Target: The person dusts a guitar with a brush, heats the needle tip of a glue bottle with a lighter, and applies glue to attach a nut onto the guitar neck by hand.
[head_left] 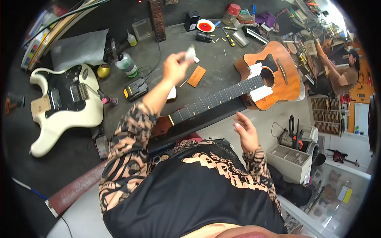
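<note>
An acoustic guitar [286, 53] lies on the bench, its fretboard [214, 100] pointing toward the lower left. White sheets [261, 93] cover the top on both sides of the fretboard's end. Raised beyond the neck, my left hand [176, 68] pinches a small white, crumpled-looking piece [191, 53], blurred, so its material is unclear. Below it on the bench lies a flat orange-brown rectangle [196, 76]. My right hand [247, 133] is held in front of the guitar near the body's lower edge, fingers apart, with nothing in it and apart from the guitar.
To the left lies a cream electric guitar body [75, 117], near a spray bottle [126, 64] and a yellow-black battery [135, 89]. A white dish of red liquid [205, 26] and several small tools stand at the back. Another person [344, 75] works at the right.
</note>
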`<state>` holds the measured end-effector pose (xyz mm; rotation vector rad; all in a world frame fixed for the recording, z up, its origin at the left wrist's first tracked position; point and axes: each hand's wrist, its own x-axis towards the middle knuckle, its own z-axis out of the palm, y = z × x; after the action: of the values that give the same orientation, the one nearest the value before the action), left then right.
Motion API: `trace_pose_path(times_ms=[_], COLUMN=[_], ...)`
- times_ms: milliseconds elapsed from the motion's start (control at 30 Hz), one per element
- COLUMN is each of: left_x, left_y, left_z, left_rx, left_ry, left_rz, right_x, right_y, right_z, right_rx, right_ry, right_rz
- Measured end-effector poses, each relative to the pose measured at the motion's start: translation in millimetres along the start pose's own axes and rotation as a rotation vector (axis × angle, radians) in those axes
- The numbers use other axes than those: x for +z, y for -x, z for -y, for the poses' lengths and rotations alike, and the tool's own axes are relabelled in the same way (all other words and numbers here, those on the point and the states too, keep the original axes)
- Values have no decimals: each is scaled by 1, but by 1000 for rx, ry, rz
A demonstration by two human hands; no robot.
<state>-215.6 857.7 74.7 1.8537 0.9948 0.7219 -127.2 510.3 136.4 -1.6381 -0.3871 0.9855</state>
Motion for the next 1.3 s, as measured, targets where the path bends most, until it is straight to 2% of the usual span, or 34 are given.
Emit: trace_pose_path(times_ms=[33,100,167,267,367,433,500,567,600,633,700,767,867,933,1033,1100,1167,1200,1267,1300], left_x=[9,32,47,76,97,117,118,118,118,117,114,108,108,110,119,115,117,107,74,49], left_y=[-30,-86,-130,-179,-209,-235,-244,-257,-262,-264,-262,-271,-268,-270,-289,-276,-251,-237,-193,-162], left_z=[12,40,48,74,73,91,80,87,92,100,108,106,103,103,131,103,93,87,61,41], left_rx=[-125,-50,-253,-318,-544,-596,-631,-768,-750,-751,-712,-849,-840,-841,-885,-983,-881,-892,-524,-383], left_ry=[120,-44,-69,-94,48,117,104,392,535,531,152,387,286,107,-48,151,298,277,70,39], left_rz=[-8,-204,-261,-353,-485,-590,-630,-878,-984,-980,-913,-923,-895,-838,-765,-651,-364,-370,27,139], right_x=[-12,-37,-54,-69,-73,-73,-70,-69,-70,-71,-70,-71,-67,-71,-74,-69,-76,-81,-91,-99], right_y=[13,45,79,131,181,209,231,249,258,265,271,273,256,243,231,217,211,212,198,190], right_z=[-9,-34,-52,-76,-88,-92,-95,-105,-117,-129,-135,-133,-101,-92,-81,-66,-73,-82,-89,-92], right_rx=[52,93,224,351,470,540,578,635,638,619,602,546,573,516,496,535,509,495,453,480], right_ry=[-6,-18,24,-47,-121,-135,-98,-83,-85,-109,-133,-325,-360,-425,-402,-410,-359,-386,-400,-380], right_rz=[-87,-201,-349,-547,-704,-748,-746,-744,-747,-729,-716,-702,-727,-780,-824,-816,-730,-701,-643,-610])
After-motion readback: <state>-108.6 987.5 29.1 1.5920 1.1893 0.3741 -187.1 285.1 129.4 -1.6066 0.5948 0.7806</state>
